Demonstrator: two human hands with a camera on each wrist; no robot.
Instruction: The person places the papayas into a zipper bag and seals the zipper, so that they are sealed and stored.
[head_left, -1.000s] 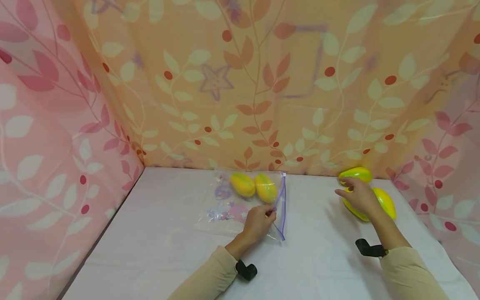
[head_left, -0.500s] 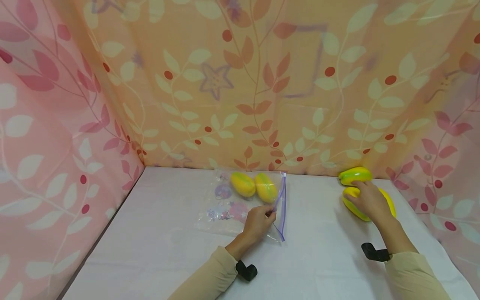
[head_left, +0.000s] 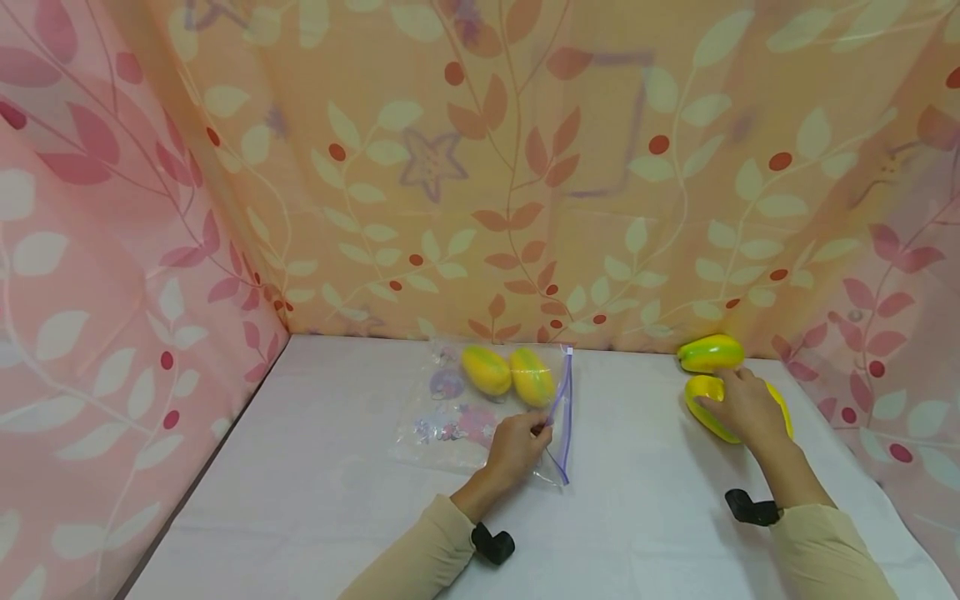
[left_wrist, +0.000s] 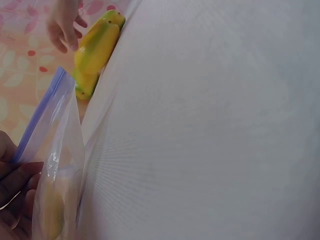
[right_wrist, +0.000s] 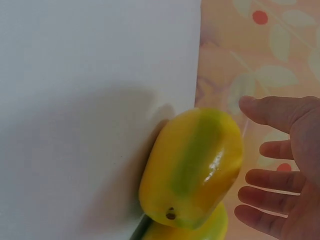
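My left hand (head_left: 517, 446) pinches the open edge of a clear zip bag (head_left: 442, 454) with a purple zip strip (head_left: 567, 417). Two yellow mango-like fruits (head_left: 485, 370) lie inside it. In the left wrist view, the bag's mouth stands raised beside the left fingers (left_wrist: 17, 185). At the right, my right hand (head_left: 746, 408) hovers over a glossy yellow fruit with a green stripe (right_wrist: 192, 167), partly hidden beneath it in the head view. The right wrist view shows these fingers spread and apart from that fruit. Another yellow-green fruit (head_left: 711, 353) lies just behind.
A white cloth covers the table (head_left: 322, 517). Floral curtains (head_left: 360, 208) stand along its back and both sides. The loose fruits sit close to the back right corner. Each wrist carries a black camera mount (head_left: 492, 544).
My right hand has moved slightly right and lower over the fruits, uncovering more of the rear one. The left hand keeps its hold on the bag, which has barely shifted.
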